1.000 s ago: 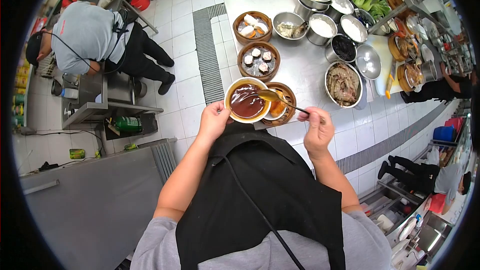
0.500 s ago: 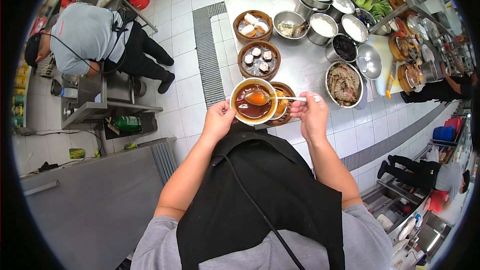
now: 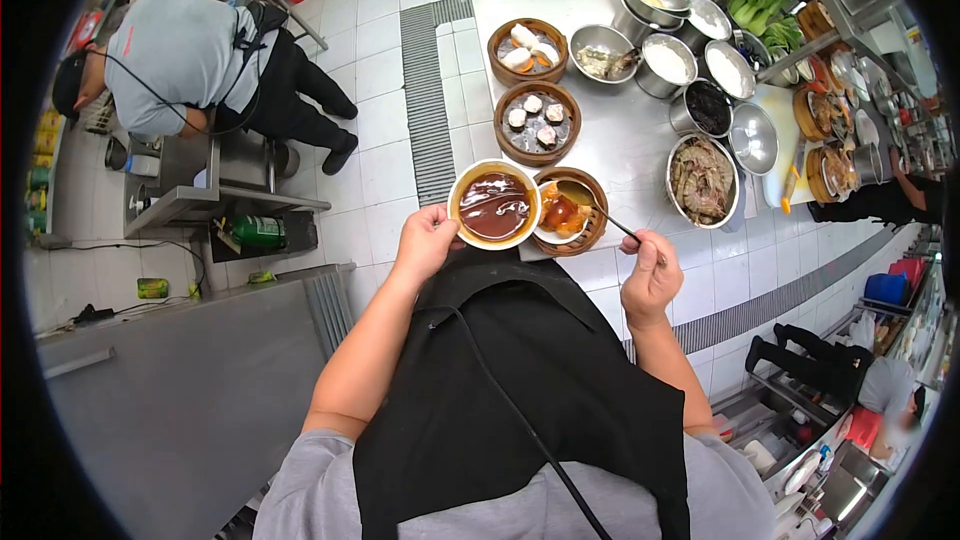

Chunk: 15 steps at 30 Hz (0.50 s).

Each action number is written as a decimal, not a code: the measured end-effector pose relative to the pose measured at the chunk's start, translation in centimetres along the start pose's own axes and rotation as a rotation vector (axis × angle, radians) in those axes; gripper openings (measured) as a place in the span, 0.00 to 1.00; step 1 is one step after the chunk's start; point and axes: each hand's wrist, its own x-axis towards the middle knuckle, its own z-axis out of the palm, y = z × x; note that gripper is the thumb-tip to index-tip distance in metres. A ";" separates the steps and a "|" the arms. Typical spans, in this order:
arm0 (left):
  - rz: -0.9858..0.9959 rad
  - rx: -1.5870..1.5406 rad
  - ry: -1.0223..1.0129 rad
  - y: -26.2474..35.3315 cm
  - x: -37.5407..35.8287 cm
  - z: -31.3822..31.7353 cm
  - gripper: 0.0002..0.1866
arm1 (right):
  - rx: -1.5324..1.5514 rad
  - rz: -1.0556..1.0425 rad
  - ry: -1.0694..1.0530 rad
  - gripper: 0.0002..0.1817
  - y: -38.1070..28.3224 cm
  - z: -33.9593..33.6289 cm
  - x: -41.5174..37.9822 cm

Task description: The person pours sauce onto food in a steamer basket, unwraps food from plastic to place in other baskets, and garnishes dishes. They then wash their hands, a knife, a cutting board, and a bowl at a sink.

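Note:
My left hand (image 3: 428, 238) pinches the rim of a bowl of brown sauce (image 3: 493, 205), held level close to my apron. In my right hand (image 3: 652, 277) is a spoon (image 3: 618, 225), gripped by the end of its handle. The spoon's bowl is over a small white dish (image 3: 566, 236), where glossy orange-brown sauce covers the food. That dish sits inside a bamboo steamer (image 3: 590, 180) at the table's near edge. The sauce bowl overlaps the steamer's left side in view.
Two more bamboo steamers, one with dumplings (image 3: 537, 123) and one with white pieces (image 3: 527, 52), stand beyond on the steel table (image 3: 610, 130). A bowl of shrimp (image 3: 702, 180) and several metal bowls are at right. Co-workers stand left (image 3: 200, 60) and right (image 3: 850, 360).
The spoon has moved from above the sauce bowl, where it carried sauce, to over the dish in the steamer. My right hand has shifted right and down.

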 end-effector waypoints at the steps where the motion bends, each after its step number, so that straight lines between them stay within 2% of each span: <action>1: -0.015 -0.012 -0.008 0.6 -0.1 0.1 0.09 | 0.051 0.000 -0.014 0.09 -0.8 0.4 0.3; 4: -0.028 -0.064 -0.016 0.1 0.4 -0.8 0.07 | 0.193 0.051 -0.118 0.10 -3.0 4.5 1.1; 5: -0.029 -0.061 -0.055 -0.4 0.7 -1.6 0.06 | 0.255 0.196 -0.183 0.09 -2.5 6.3 1.0; 6: -0.030 -0.059 -0.091 -0.9 0.9 -2.5 0.06 | 0.158 0.297 -0.318 0.10 -2.3 8.2 1.5; 8: -0.047 -0.111 -0.071 -0.8 1.1 -4.0 0.07 | -0.117 0.343 -0.467 0.17 -1.0 12.1 1.8; 10: -0.060 -0.142 -0.030 -1.6 1.8 -6.5 0.09 | -0.219 0.537 -0.584 0.27 -1.4 15.1 2.3; 11: -0.074 -0.164 -0.006 -2.6 2.3 -8.0 0.09 | -0.153 0.589 -0.622 0.34 0.6 16.2 1.4; 12: -0.024 -0.145 -0.014 -4.0 3.1 -9.6 0.10 | -0.051 0.744 -0.651 0.35 0.9 17.3 1.0; 13: 0.022 -0.128 -0.027 -5.7 4.2 -11.1 0.10 | -0.084 0.748 -0.687 0.36 1.6 18.1 0.2; 15: -0.005 -0.103 -0.005 -9.6 7.0 -14.1 0.11 | -0.124 0.802 -0.796 0.35 2.9 19.1 -1.1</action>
